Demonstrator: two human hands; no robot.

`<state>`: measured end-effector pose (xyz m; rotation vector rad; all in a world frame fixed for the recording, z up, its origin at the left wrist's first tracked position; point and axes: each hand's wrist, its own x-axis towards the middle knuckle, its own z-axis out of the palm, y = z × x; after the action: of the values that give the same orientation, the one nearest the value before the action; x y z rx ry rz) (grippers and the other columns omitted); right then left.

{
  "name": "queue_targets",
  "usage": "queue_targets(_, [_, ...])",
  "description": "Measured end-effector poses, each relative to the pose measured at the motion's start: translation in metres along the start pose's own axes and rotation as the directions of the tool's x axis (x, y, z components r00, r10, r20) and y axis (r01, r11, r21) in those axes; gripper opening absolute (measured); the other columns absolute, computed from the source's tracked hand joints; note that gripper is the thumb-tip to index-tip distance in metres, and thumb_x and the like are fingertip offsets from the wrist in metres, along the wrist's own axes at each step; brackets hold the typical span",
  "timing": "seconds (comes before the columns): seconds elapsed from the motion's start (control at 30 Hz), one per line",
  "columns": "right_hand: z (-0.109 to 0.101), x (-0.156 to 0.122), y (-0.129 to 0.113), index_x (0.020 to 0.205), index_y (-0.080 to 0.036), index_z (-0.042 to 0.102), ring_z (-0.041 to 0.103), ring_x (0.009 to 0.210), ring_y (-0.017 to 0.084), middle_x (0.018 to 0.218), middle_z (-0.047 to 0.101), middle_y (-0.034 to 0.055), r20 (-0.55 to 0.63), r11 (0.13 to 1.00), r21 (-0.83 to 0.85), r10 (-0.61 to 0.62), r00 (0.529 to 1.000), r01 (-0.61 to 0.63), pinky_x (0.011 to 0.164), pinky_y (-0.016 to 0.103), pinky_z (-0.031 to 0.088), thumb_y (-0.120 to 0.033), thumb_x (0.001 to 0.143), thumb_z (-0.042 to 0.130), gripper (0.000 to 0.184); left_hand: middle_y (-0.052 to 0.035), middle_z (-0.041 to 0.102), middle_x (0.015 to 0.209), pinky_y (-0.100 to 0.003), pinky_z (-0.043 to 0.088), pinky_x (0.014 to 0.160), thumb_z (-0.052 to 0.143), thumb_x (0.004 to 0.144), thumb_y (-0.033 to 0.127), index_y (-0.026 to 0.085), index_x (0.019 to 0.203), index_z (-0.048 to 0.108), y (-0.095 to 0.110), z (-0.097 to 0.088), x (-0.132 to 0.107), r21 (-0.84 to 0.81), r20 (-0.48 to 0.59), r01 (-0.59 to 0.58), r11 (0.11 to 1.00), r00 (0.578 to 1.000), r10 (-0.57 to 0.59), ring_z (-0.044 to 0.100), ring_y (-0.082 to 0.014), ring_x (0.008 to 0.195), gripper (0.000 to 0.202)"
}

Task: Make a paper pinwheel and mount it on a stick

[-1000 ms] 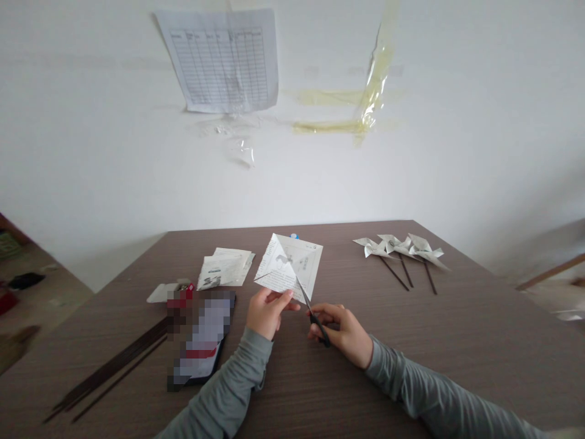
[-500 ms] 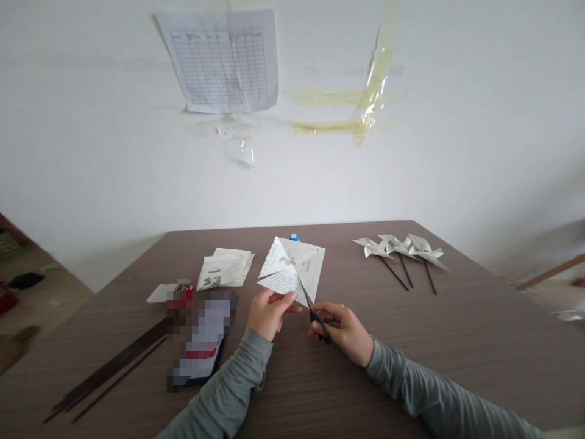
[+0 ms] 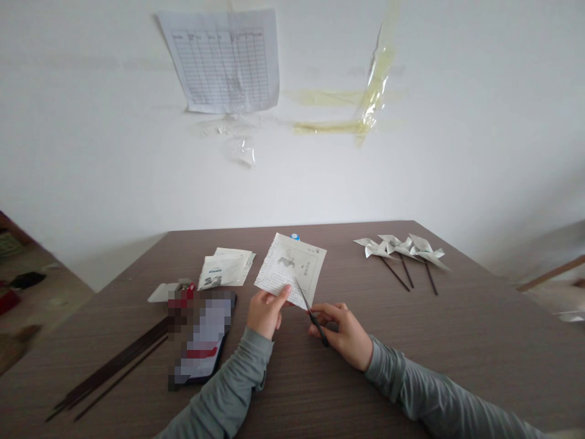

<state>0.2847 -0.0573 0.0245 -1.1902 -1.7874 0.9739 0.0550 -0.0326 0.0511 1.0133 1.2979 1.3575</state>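
A square of printed paper [image 3: 292, 263] is pinched at its lower edge by my left hand [image 3: 265, 312], thumb on top. My right hand [image 3: 345, 332] is closed on the black handles of a pair of scissors [image 3: 316, 320]. Their blades lie at the paper's lower right corner, pointing in toward its middle. Behind the paper's far edge a small blue-and-white round object [image 3: 295, 236] shows in part. To the left lies a small stack of similar printed paper squares [image 3: 226, 268].
Three paper pinwheels [image 3: 397, 245] on dark sticks lie at the right. At the left are a phone [image 3: 205, 341], a small red-and-white box [image 3: 183, 291] and several dark sticks [image 3: 119, 360]. The table [image 3: 411, 378] meets a white wall at the back.
The paper, which had cut flaps standing apart, now lies flatter with its picture showing. The scissors have closed or turned slightly at its corner. Both hands barely moved.
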Motion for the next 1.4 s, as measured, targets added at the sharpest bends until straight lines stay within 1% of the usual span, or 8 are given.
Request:
queue_targets(0.2, [0.0044, 0.0005, 0.0105, 0.131, -0.03, 0.097, 0.093, 0.101, 0.039, 0.1, 0.1, 0.0067, 0.029, 0.999, -0.034, -0.004, 1.0, 0.005, 0.124, 0.069, 0.064, -0.069, 0.102, 0.095, 0.048, -0.005, 0.089, 0.074, -0.024, 0.035, 0.039, 0.102, 0.094, 0.033, 0.02, 0.089, 0.093, 0.0038, -0.0028, -0.0063, 0.037, 0.015, -0.057, 0.998, 0.998, 0.056, 0.056, -0.012, 0.041, 0.017])
queue_targets(0.27, [0.0041, 0.0002, 0.0092, 0.13, -0.03, 0.097, 0.093, 0.099, 0.04, 0.098, 0.099, 0.0063, 0.022, 1.0, -0.019, -0.009, 1.0, 0.009, 0.123, 0.069, 0.066, -0.065, 0.101, 0.097, 0.045, -0.0037, 0.089, 0.074, -0.025, 0.035, 0.039, 0.101, 0.095, 0.031, 0.021, 0.09, 0.094, 0.0043, -0.0038, -0.0063, 0.042, 0.008, -0.057, 0.997, 0.998, 0.057, 0.051, -0.0107, 0.039, 0.013])
queue_targets(0.43, [0.0034, -0.0006, 0.0032, 0.123, -0.032, 0.097, 0.094, 0.1, 0.044, 0.099, 0.101, 0.0102, 0.015, 0.999, 0.041, 0.008, 1.0, -0.008, 0.124, 0.068, 0.066, -0.068, 0.099, 0.099, 0.043, -0.0055, 0.093, 0.079, -0.024, 0.039, 0.04, 0.099, 0.096, 0.028, 0.021, 0.092, 0.092, 0.0033, -0.0019, -0.0065, 0.013, -0.027, -0.062, 0.998, 0.998, 0.062, 0.065, -0.0153, 0.047, 0.01])
queue_targets(0.53, [0.0044, -0.0003, 0.0031, 0.124, -0.032, 0.095, 0.094, 0.099, 0.043, 0.096, 0.1, 0.0067, 0.037, 0.999, 0.04, 0.02, 0.999, -0.022, 0.128, 0.07, 0.064, -0.076, 0.1, 0.096, 0.05, -0.0074, 0.094, 0.081, -0.022, 0.039, 0.039, 0.099, 0.095, 0.028, 0.021, 0.092, 0.091, 0.0028, -0.0005, -0.0071, 0.008, -0.028, -0.064, 0.998, 0.998, 0.064, 0.076, -0.0194, 0.055, 0.011])
queue_targets(0.73, [0.0055, 0.0007, 0.0092, 0.129, -0.031, 0.095, 0.095, 0.096, 0.041, 0.094, 0.098, 0.006, 0.051, 1.0, 0.013, 0.02, 0.998, -0.021, 0.131, 0.071, 0.061, -0.064, 0.103, 0.093, 0.042, -0.0055, 0.092, 0.078, -0.023, 0.04, 0.039, 0.1, 0.094, 0.03, 0.021, 0.091, 0.091, 0.0027, -0.0003, -0.0079, 0.006, -0.026, -0.071, 0.997, 0.997, 0.071, 0.067, -0.0155, 0.048, 0.012])
queue_targets(0.9, [0.005, 0.0008, 0.0101, 0.13, -0.028, 0.096, 0.095, 0.094, 0.04, 0.093, 0.099, 0.0058, 0.043, 1.0, 0.018, 0.008, 0.999, -0.009, 0.131, 0.071, 0.062, -0.066, 0.104, 0.094, 0.047, -0.0072, 0.095, 0.084, -0.022, 0.039, 0.041, 0.102, 0.089, 0.033, 0.021, 0.091, 0.091, 0.0037, 0.0019, -0.0095, -0.023, -0.04, -0.07, 0.997, 0.997, 0.069, 0.081, -0.0211, 0.06, 0.017])
queue_targets(1.2, [0.0055, 0.0014, 0.0104, 0.128, -0.028, 0.097, 0.097, 0.097, 0.043, 0.092, 0.1, 0.0059, 0.054, 0.999, 0.025, 0.035, 0.998, -0.036, 0.137, 0.073, 0.055, -0.062, 0.101, 0.092, 0.044, -0.0066, 0.092, 0.078, -0.022, 0.037, 0.04, 0.107, 0.081, 0.041, 0.019, 0.09, 0.09, 0.0035, 0.0041, -0.011, -0.05, -0.054, -0.084, 0.995, 0.995, 0.081, 0.081, -0.0215, 0.059, 0.029])
queue_targets(1.4, [0.0045, 0.0009, 0.0082, 0.117, -0.031, 0.097, 0.096, 0.09, 0.042, 0.085, 0.096, 0.0049, 0.026, 0.999, 0.051, 0.002, 1.0, -0.003, 0.13, 0.07, 0.062, -0.062, 0.102, 0.097, 0.034, -0.0074, 0.093, 0.08, -0.022, 0.039, 0.04, 0.109, 0.085, 0.038, 0.018, 0.092, 0.09, 0.0024, 0.003, -0.01, -0.041, -0.052, -0.072, 0.997, 0.996, 0.07, 0.083, -0.0223, 0.062, 0.028])
